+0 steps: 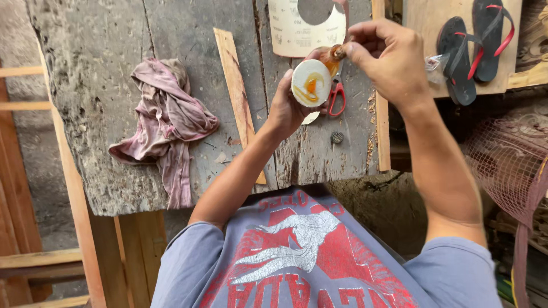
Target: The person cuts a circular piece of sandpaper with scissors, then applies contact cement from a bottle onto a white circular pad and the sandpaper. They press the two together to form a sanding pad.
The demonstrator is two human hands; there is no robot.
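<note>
Looking down from the head camera, the nearest thing is the person's own blue shirt (319,268) with a red and white print. From it the left arm reaches up to the left hand (288,108), which is closed around a round white disc (311,84), held face up over the far part of the workbench (114,57). A curl of amber liquid lies on the disc's face. The right hand (388,60) comes in from the right, its fingers pinched on a small amber bottle (333,57) tipped down with its nozzle just above the disc's far edge; the bottle is mostly hidden, so it may be glue, though I cannot tell.

On the rough grey bench, to the left, lies a crumpled pink rag (168,125). A thin wooden strip (238,97) runs between the rag and the left hand. Just right of the disc are red-handled scissors (337,98), partly behind it, and nearer than them a small dark round cap (337,137).

Farther off, a sheet of sandpaper (297,31) with a round hole cut out lies beyond the hands. At the far right, a pair of black flip-flops with red straps (474,45) rests on a wooden board (425,20).
</note>
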